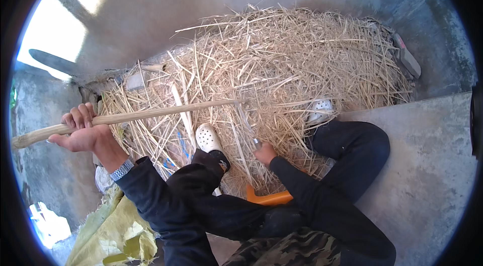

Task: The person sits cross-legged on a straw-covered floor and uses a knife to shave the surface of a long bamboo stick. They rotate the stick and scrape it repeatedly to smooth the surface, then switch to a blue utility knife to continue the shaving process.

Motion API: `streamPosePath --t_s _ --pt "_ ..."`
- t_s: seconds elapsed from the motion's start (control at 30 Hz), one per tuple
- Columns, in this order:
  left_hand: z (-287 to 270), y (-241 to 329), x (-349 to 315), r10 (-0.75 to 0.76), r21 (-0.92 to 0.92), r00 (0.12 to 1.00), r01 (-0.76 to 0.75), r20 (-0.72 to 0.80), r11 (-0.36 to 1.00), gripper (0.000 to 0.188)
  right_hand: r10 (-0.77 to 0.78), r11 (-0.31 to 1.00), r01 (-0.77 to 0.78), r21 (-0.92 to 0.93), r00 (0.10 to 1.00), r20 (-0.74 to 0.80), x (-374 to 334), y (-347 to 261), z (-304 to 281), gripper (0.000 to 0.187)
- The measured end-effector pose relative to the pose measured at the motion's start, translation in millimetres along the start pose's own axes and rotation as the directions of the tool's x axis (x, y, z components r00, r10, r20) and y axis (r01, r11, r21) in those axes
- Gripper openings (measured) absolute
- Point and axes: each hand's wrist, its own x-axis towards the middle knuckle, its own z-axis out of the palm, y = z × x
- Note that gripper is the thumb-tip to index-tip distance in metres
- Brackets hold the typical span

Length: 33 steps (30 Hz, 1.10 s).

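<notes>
At the left, the left hand (85, 134) has its fingers curled around a pale wooden stick (166, 111), thumb stretched out, with a crumpled yellow sack (108, 233) nearer the body. The stick runs rightward over loose straw (292, 59), passing just beyond a cream clog (207, 137). Next, the right hand (265, 154) is closed around a metal-collared tool (257, 143), its far part indistinct against the straw, and farther right a second clog (320, 112) rests in the straw.

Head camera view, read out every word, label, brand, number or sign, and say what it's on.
No readable text anywhere.
Stick: no lettering visible.
Sack: no lettering visible.
Block: pinkish mark, too small to tell whether it's writing.
</notes>
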Motion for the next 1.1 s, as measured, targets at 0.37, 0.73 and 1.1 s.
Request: streamPosePath --t_s 0.37,0.73,1.1 --pt "22.8 8.2 -13.3 -0.038 -0.037 0.998 0.039 0.048 0.999 0.06 0.184 0.982 -0.181 0.06 0.981 -0.059 20.7 50.1 2.1 0.033" --pt "7.1 3.6 -1.3 -0.012 -0.337 0.837 0.232 0.547 0.913 0.061 -0.059 0.995 0.063 0.08 0.997 -0.052 32.5 50.4 -23.7 0.023" --pt "25.2 10.3 -23.1 -0.046 -0.182 0.951 0.105 0.304 0.978 0.062 -0.451 0.892 0.448 -0.056 0.89 -0.071 -23.9 -34.2 17.0 0.026"
